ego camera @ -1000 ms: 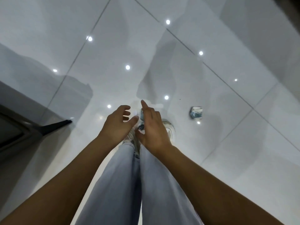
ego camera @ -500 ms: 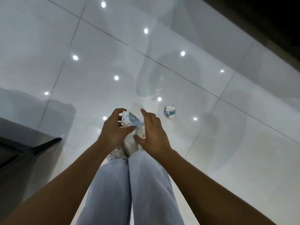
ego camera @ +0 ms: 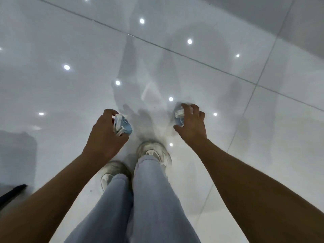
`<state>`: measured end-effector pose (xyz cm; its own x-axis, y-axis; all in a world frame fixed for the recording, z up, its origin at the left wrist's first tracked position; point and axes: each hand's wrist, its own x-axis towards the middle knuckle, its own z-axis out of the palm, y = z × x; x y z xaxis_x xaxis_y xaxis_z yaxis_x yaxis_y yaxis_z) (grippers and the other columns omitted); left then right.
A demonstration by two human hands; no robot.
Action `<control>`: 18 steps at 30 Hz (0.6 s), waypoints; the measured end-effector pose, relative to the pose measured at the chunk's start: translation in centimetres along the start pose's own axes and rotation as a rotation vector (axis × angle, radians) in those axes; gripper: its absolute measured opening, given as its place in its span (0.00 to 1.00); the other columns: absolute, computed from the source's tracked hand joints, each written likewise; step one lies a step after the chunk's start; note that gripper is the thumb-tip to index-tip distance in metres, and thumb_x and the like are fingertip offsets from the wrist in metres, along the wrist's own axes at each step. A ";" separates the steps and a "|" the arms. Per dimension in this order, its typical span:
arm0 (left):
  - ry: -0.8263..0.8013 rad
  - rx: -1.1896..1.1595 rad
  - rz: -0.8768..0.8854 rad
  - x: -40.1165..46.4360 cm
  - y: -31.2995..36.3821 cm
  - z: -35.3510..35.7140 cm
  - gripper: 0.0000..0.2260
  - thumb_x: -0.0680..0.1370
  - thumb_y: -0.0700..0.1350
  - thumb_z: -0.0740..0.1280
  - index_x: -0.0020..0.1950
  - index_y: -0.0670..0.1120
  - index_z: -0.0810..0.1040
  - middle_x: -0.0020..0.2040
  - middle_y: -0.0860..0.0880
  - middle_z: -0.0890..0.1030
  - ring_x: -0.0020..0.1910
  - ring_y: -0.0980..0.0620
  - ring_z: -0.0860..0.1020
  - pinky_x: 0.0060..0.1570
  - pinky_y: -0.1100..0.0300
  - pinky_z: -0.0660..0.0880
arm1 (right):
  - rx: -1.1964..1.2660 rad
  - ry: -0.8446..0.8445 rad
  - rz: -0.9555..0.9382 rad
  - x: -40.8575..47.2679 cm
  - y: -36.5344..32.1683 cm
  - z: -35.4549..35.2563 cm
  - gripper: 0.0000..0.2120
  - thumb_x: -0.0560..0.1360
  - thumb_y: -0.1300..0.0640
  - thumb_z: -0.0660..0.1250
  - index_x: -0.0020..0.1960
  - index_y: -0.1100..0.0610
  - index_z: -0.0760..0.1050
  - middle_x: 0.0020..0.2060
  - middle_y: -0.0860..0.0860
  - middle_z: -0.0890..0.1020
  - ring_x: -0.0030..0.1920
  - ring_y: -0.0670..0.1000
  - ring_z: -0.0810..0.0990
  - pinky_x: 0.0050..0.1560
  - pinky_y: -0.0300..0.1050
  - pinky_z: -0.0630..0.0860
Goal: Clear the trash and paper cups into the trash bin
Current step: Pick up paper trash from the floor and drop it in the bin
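Half a second ago the right hand (ego camera: pixel 192 124) hung close beside the left over the shoes; now it has swung out toward two o'clock and come down on the second cup (ego camera: pixel 178 116), which lay alone on the floor (ego camera: pixel 263 137) before. Its fingers curl over the top of that crumpled blue-and-white cup, thumb below at the near side, so it looks like a closing grasp (whether the cup has left the tile yet, I cannot tell). The left hand (ego camera: pixel 103 135) holds the first cup (ego camera: pixel 122 126), also crushed, pinched between curled fingers and thumb at about eleven o'clock from the shoes (ego camera: pixel 152 153), its long side running from upper left down to lower right. Both hands are full, then, and well apart, one cup each. The bin is nowhere in sight; only a dark edge (ego camera: pixel 12 192) shows at eight o'clock, and what it belongs to I cannot say. So the coming move, as I judge it, turns on finding which way the bin lies: the person must straighten and turn, and whichever hand ends up nearer it should drop first. Crushed paper this light could slip from a loose pinch on the way.
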<state>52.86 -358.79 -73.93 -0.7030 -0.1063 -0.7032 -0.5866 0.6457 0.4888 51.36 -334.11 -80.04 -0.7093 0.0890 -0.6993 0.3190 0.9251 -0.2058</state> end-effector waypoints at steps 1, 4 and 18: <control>-0.012 0.014 0.020 0.7 -0.3 0.5 0.20 0.69 0.40 0.73 0.53 0.52 0.66 0.49 0.49 0.76 0.44 0.50 0.75 0.38 0.64 0.69 | -0.003 0.022 -0.001 0.4 0.2 0.8 0.35 0.70 0.56 0.72 0.73 0.51 0.61 0.71 0.56 0.58 0.68 0.60 0.60 0.63 0.53 0.71; -0.037 0.026 0.047 2.0 -0.8 1.5 0.20 0.69 0.39 0.73 0.54 0.52 0.66 0.50 0.48 0.76 0.45 0.50 0.76 0.39 0.64 0.69 | -0.029 0.144 -0.005 0.5 0.4 2.8 0.29 0.71 0.61 0.69 0.70 0.51 0.65 0.70 0.56 0.61 0.66 0.59 0.61 0.60 0.52 0.73; -0.141 0.171 0.112 -6.5 7.5 -4.8 0.29 0.72 0.40 0.71 0.70 0.48 0.64 0.57 0.46 0.76 0.52 0.45 0.76 0.56 0.53 0.73 | 0.072 0.053 -0.117 -10.9 -5.8 -6.4 0.26 0.75 0.52 0.70 0.71 0.50 0.66 0.69 0.53 0.64 0.65 0.55 0.68 0.60 0.48 0.74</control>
<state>51.13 -356.86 -63.21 -0.6893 0.0720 -0.7209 -0.4232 0.7677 0.4812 53.27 -338.07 -66.86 -0.7760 0.0030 -0.6308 0.2750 0.9016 -0.3340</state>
